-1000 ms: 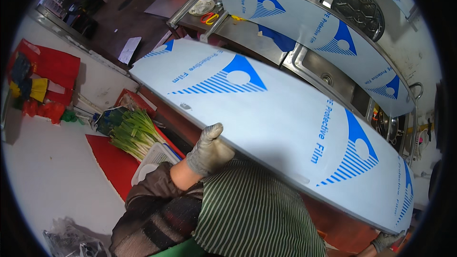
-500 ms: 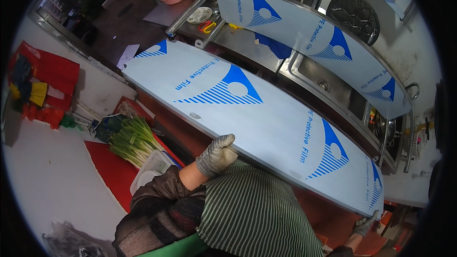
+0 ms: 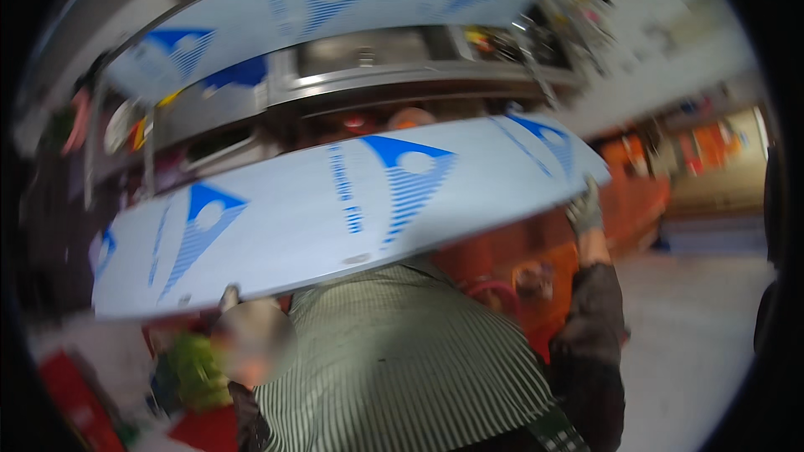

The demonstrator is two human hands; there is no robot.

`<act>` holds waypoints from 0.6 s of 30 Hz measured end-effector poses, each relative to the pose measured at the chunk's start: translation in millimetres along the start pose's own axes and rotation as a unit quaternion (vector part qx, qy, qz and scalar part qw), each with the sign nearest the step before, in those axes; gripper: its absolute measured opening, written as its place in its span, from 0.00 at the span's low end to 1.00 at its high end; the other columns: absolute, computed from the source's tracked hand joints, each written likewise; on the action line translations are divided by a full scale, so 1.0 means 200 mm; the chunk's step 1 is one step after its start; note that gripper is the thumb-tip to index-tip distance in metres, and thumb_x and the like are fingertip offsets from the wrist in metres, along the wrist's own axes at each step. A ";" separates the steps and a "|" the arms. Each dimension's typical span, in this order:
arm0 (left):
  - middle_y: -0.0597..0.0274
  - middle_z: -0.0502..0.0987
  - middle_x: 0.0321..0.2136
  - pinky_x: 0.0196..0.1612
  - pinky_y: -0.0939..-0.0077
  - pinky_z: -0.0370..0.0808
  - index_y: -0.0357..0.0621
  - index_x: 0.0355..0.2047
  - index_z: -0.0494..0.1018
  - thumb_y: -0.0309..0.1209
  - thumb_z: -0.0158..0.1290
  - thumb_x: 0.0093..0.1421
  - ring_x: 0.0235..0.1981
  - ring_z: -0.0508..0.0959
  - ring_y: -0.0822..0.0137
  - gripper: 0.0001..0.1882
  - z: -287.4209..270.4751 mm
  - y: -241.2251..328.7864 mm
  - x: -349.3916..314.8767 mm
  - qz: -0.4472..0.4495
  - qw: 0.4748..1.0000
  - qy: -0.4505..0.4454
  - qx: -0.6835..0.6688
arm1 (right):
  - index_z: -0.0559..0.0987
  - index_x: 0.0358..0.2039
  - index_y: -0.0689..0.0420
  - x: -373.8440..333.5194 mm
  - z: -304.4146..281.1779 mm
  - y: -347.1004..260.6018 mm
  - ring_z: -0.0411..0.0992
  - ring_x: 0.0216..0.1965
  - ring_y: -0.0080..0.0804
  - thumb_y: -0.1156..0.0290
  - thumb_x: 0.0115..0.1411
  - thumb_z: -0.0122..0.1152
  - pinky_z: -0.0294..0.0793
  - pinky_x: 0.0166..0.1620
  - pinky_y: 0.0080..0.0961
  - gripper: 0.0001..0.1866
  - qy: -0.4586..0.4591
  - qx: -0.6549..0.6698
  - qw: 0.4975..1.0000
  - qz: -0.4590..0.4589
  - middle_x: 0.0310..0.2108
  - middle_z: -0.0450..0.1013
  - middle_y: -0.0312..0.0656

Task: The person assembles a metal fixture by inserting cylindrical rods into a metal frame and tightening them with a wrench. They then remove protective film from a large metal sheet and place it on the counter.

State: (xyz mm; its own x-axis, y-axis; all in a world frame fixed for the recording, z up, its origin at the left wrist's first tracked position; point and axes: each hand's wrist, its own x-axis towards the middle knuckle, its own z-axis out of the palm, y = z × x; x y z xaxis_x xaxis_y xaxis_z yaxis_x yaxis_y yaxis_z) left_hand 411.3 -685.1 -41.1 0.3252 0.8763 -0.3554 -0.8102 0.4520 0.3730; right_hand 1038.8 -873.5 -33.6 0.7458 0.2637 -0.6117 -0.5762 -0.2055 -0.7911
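Note:
A long metal shelf panel (image 3: 310, 209), covered in pale film with blue triangles, spans the middle of the view in front of me. It is held off the counter, its right end higher in the picture. My left hand (image 3: 255, 331), gloved and smeared by blur, grips the near edge left of its middle, a fingertip showing over the rim. Near the right end my right hand (image 3: 584, 209), in a grey glove, clasps the same near edge. A striped apron (image 3: 385, 360) lies below the panel, between my forearms.
Behind, a similar filmed shelf (image 3: 251, 12) stands over a steel counter with a sink (image 3: 360, 50). A blue cloth (image 3: 236, 74) lies left of the sink. Green leafy vegetables (image 3: 197, 368) are below my left hand. Orange items (image 3: 712, 146) sit at the far right.
The view has swung round and blurred. The panel sloped down to the right before; now it rises to the right. Both hands still hold its near edge, my right arm now more visible.

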 end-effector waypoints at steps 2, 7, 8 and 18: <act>0.63 0.69 0.52 0.59 0.61 0.59 0.45 0.52 0.66 0.40 0.53 0.55 0.53 0.66 0.62 0.25 -0.04 0.03 0.02 0.037 0.998 0.015 0.052 | 0.61 0.18 0.44 -0.07 0.01 -0.04 0.43 0.06 0.18 0.44 0.54 0.56 0.42 0.11 0.18 0.23 -0.004 0.005 0.999 -0.049 0.06 0.45 0.23; 0.57 0.64 0.56 0.60 0.58 0.61 0.44 0.55 0.62 0.44 0.53 0.57 0.56 0.62 0.62 0.29 -0.04 0.06 0.12 0.190 0.937 0.066 0.286 | 0.69 0.24 0.47 -0.28 0.01 -0.09 0.51 0.08 0.20 0.43 0.53 0.56 0.50 0.13 0.19 0.20 0.102 0.020 0.994 -0.035 0.09 0.57 0.27; 0.56 0.63 0.56 0.60 0.58 0.60 0.44 0.56 0.61 0.45 0.53 0.57 0.57 0.61 0.61 0.30 -0.02 0.07 0.13 0.196 0.906 0.064 0.371 | 0.70 0.30 0.52 -0.32 0.00 -0.08 0.48 0.07 0.20 0.46 0.53 0.57 0.46 0.12 0.20 0.21 0.121 0.042 0.991 -0.039 0.10 0.54 0.29; 0.51 0.55 0.58 0.61 0.54 0.57 0.43 0.60 0.52 0.50 0.58 0.50 0.59 0.58 0.57 0.43 0.27 0.09 0.19 0.033 0.921 0.129 0.365 | 0.68 0.23 0.48 -0.57 -0.35 0.15 0.44 0.08 0.20 0.43 0.52 0.55 0.44 0.13 0.22 0.21 0.192 0.032 0.980 -0.035 0.08 0.49 0.26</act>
State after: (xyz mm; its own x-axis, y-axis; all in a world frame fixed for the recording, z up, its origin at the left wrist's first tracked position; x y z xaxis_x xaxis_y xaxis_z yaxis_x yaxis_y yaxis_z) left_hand 434.8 -635.5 -2.1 0.0845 0.8800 -0.4674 -0.2491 0.4729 0.8452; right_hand 959.5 -975.0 12.6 0.8476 -0.1026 -0.5207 -0.5305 -0.1363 -0.8367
